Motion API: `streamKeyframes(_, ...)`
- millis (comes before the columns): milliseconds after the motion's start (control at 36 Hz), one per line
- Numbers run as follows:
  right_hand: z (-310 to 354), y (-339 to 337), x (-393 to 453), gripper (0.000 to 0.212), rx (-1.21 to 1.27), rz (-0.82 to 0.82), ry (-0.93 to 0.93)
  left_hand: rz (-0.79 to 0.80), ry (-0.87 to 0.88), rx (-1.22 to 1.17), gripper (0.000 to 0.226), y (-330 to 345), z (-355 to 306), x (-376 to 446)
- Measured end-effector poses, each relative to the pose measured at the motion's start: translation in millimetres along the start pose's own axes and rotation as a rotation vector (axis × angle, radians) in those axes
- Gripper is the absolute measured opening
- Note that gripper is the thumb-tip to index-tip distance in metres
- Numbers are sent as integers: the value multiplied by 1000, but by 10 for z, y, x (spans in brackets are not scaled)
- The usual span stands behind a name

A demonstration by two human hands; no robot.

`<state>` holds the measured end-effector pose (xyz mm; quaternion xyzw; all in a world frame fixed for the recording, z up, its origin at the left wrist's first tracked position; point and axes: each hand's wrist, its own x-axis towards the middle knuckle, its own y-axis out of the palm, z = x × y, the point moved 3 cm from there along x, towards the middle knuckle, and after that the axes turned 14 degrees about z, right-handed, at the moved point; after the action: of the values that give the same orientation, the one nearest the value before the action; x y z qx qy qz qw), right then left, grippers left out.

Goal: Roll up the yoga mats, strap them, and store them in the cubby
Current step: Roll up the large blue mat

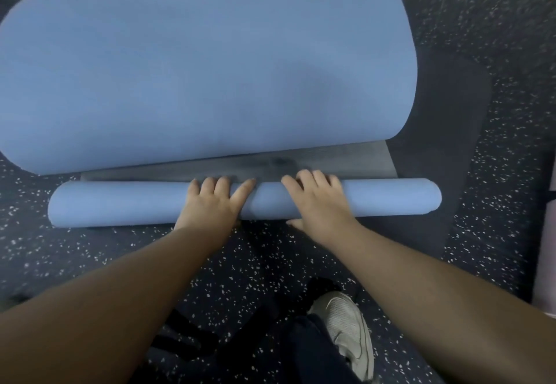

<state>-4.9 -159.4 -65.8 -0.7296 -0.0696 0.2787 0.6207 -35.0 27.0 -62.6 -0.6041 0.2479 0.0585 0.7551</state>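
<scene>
Down on the speckled floor [270, 266], a blue yoga mat [204, 71] lies partly rolled. The rolled part [120, 203] forms a long tube running left to right across the near side of the view, and both hands rest on top of it near its middle. The left hand [213, 203] lies palm-down on the roll, its fingers [215, 183] nearly straight and slightly spread, with the tips reaching over the far side of the tube and the thumb angled out to the right. The right hand [319, 203] sits just beside it, also palm-down, its fingers [307, 177] bent gently over the top of the roll and held close together; its thumb lies low against the near edge of the tube. The two hands are near each other but apart.

Beyond the roll, a strip of the mat's grey underside [270, 164] shows flat on the floor, touching the far side of the tube. Past that strip, the rest of the mat rises in a broad blue curve that fills the upper half of the view. A darker mat [445, 119] lies flat under and to the right of the blue one. Near the bottom edge, a white sneaker [346, 326] and a dark trouser leg [310, 353] show between the forearms.
</scene>
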Motion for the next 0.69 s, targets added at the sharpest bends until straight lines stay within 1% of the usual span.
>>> streamKeyframes(56,-6,36,-23,88,39,-88,-8,-83,31,-27,107,63,31,-8)
streamKeyframes(83,-8,53,-31,90,57,-115,-22,-131,38,-34,106,98,35,-19)
streamKeyframes(194,3,63,-105,88,110,-138,-45,-212,81,-66,92,117,1,-104)
streamKeyframes(278,-27,75,-190,84,156,-131,-59,-244,114,-91,87,92,-39,-179)
streamKeyframes(361,-67,72,-289,82,201,-57,-76,-240,167,-102,92,94,-93,-261)
streamKeyframes(472,-99,21,-407,78,213,193,-129,-195,216,-130,101,144,-144,-347)
streamKeyframes(556,-121,-4,-504,76,238,253,-158,-175,252,-109,103,161,-194,-420)
streamKeyframes(639,-124,14,-566,74,222,274,-160,-218,294,-107,93,149,-208,-481)
streamKeyframes(694,-124,16,-565,74,233,267,-160,-321,336,-70,72,84,-206,-527)
